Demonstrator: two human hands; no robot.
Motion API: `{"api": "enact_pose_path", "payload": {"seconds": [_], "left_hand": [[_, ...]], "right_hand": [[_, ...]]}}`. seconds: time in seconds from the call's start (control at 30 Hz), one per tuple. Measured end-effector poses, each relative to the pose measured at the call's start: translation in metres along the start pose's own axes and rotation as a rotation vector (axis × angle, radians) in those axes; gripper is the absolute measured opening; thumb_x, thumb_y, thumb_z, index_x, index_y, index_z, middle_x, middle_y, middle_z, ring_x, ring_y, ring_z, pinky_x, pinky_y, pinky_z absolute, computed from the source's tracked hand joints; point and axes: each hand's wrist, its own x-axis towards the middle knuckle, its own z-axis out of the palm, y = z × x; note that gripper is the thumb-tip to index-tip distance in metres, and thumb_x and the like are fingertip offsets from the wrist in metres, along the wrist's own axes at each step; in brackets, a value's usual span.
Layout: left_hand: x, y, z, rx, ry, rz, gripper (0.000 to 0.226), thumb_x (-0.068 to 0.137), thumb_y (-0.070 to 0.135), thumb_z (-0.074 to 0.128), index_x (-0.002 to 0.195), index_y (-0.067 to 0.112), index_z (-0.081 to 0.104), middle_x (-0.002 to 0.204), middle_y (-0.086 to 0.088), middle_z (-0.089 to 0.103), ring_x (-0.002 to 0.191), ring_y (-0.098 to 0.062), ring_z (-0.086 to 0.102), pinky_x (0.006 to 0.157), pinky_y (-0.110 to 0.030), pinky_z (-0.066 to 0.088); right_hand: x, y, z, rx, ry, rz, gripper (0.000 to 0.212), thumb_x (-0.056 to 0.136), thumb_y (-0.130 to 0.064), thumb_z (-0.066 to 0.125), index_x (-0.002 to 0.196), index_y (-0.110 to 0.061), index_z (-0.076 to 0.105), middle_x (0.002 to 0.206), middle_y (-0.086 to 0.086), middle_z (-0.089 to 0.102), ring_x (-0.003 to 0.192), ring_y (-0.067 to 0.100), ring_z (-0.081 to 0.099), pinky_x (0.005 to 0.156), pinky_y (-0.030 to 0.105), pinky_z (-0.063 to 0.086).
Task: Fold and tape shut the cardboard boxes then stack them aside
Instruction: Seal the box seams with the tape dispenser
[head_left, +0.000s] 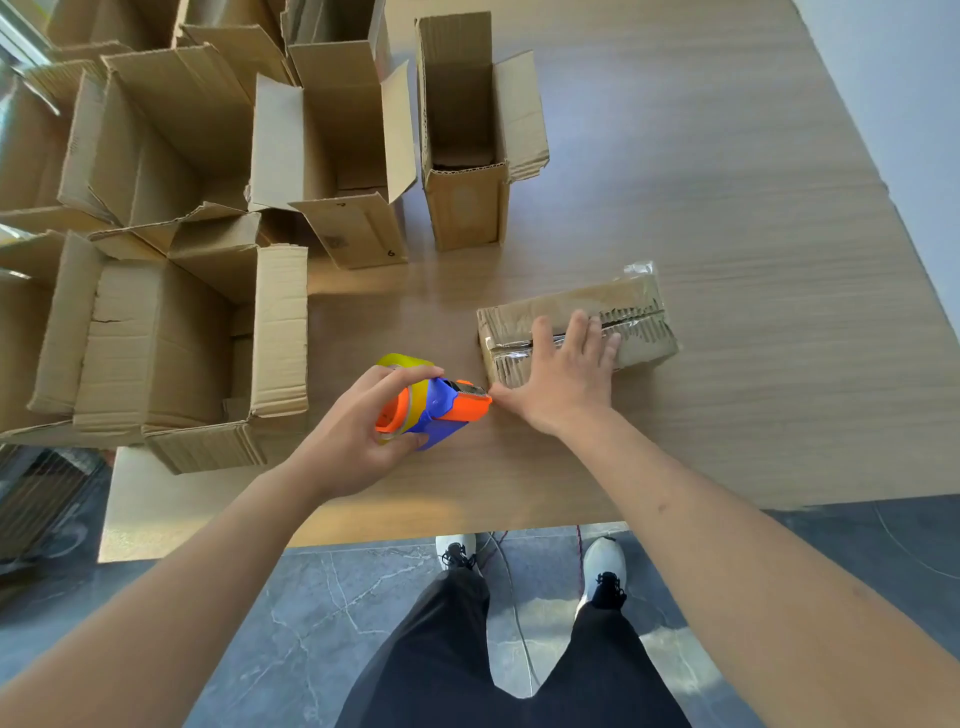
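A small closed cardboard box (636, 312) lies on the wooden table (727, 182), with clear tape along its top seam and over its far end. My right hand (563, 374) rests flat on the box's near half, fingers straight and spread, thumb pointing left along the table. My left hand (358, 421) grips an orange, blue and yellow tape dispenser (434, 402) just left of the box. The dispenser's orange nose points at the box's near left corner, close to my right thumb.
Several open cardboard boxes (171, 332) with raised flaps crowd the table's left side. A tall narrow open box (467, 202) stands behind the taped one. The table's front edge runs just above my feet, over grey tiled floor.
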Motion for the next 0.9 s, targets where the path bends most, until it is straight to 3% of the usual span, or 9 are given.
{"api": "enact_pose_path", "payload": {"seconds": [0.17, 0.4, 0.6, 0.7, 0.73, 0.8, 0.83, 0.9], "left_hand": [[0.001, 0.009, 0.0, -0.026, -0.007, 0.016, 0.07, 0.08, 0.02, 0.074, 0.143, 0.041, 0.051, 0.122, 0.024, 0.05, 0.11, -0.009, 0.054, 0.092, -0.022, 0.041], [0.007, 0.021, 0.002, -0.012, -0.064, 0.04, 0.075, 0.081, 0.006, 0.078, 0.141, 0.042, 0.052, 0.119, 0.031, 0.048, 0.108, -0.007, 0.054, 0.09, -0.018, 0.04], [0.002, 0.026, 0.012, -0.016, -0.09, 0.007, 0.077, 0.081, 0.005, 0.081, 0.141, 0.043, 0.052, 0.123, 0.017, 0.053, 0.111, -0.01, 0.054, 0.092, -0.019, 0.04], [0.0, 0.031, 0.015, -0.024, -0.085, -0.005, 0.077, 0.081, 0.004, 0.08, 0.141, 0.043, 0.052, 0.123, 0.015, 0.054, 0.111, -0.011, 0.054, 0.092, -0.02, 0.041], [0.0, 0.033, 0.016, -0.025, -0.086, -0.002, 0.077, 0.081, 0.003, 0.08, 0.141, 0.043, 0.052, 0.123, 0.015, 0.054, 0.112, -0.011, 0.054, 0.092, -0.019, 0.041], [0.001, 0.039, 0.018, -0.02, -0.08, 0.014, 0.078, 0.081, 0.003, 0.081, 0.141, 0.043, 0.052, 0.124, 0.015, 0.054, 0.114, -0.01, 0.054, 0.093, -0.015, 0.039], [0.001, 0.042, 0.018, -0.017, -0.076, 0.023, 0.078, 0.08, 0.003, 0.081, 0.141, 0.042, 0.053, 0.124, 0.016, 0.054, 0.115, -0.009, 0.054, 0.094, -0.015, 0.038], [0.002, 0.05, 0.019, -0.014, -0.074, 0.043, 0.077, 0.08, 0.003, 0.082, 0.141, 0.041, 0.053, 0.126, 0.018, 0.054, 0.117, -0.008, 0.053, 0.095, -0.014, 0.037]], "right_hand": [[-0.001, 0.035, -0.016, -0.076, -0.134, -0.287, 0.104, 0.072, -0.067, 0.075, 0.148, -0.021, 0.021, 0.165, 0.026, -0.004, 0.155, 0.043, -0.01, 0.127, 0.053, -0.001], [-0.002, 0.075, -0.031, -0.285, -0.251, -0.602, 0.106, 0.071, -0.043, 0.087, 0.153, -0.021, 0.022, 0.17, 0.011, -0.016, 0.156, 0.033, -0.016, 0.127, 0.044, -0.003], [0.001, 0.082, -0.026, -0.252, -0.28, -0.741, 0.096, 0.068, -0.031, 0.087, 0.147, -0.022, 0.032, 0.171, 0.005, -0.015, 0.157, 0.028, -0.016, 0.124, 0.04, -0.005], [0.006, 0.086, -0.039, 0.118, -0.345, -0.693, 0.063, 0.075, -0.032, 0.082, 0.131, -0.027, 0.056, 0.171, -0.001, 0.014, 0.158, 0.02, 0.003, 0.128, 0.044, 0.0], [0.003, 0.086, -0.043, 0.322, -0.327, -0.64, 0.045, 0.079, -0.036, 0.079, 0.122, -0.03, 0.065, 0.165, -0.004, 0.032, 0.156, 0.018, 0.019, 0.129, 0.049, 0.011], [-0.01, 0.077, -0.051, 0.7, -0.278, -0.535, 0.023, 0.089, -0.04, 0.075, 0.11, -0.029, 0.075, 0.132, -0.007, 0.068, 0.128, 0.014, 0.059, 0.113, 0.048, 0.043], [-0.019, 0.071, -0.055, 0.836, -0.283, -0.494, 0.019, 0.093, -0.036, 0.074, 0.108, -0.024, 0.078, 0.113, -0.004, 0.075, 0.109, 0.015, 0.069, 0.102, 0.044, 0.052], [-0.032, 0.06, -0.061, 0.965, -0.324, -0.47, 0.017, 0.095, -0.025, 0.074, 0.106, -0.014, 0.079, 0.097, 0.002, 0.078, 0.086, 0.014, 0.071, 0.084, 0.032, 0.058]]}}
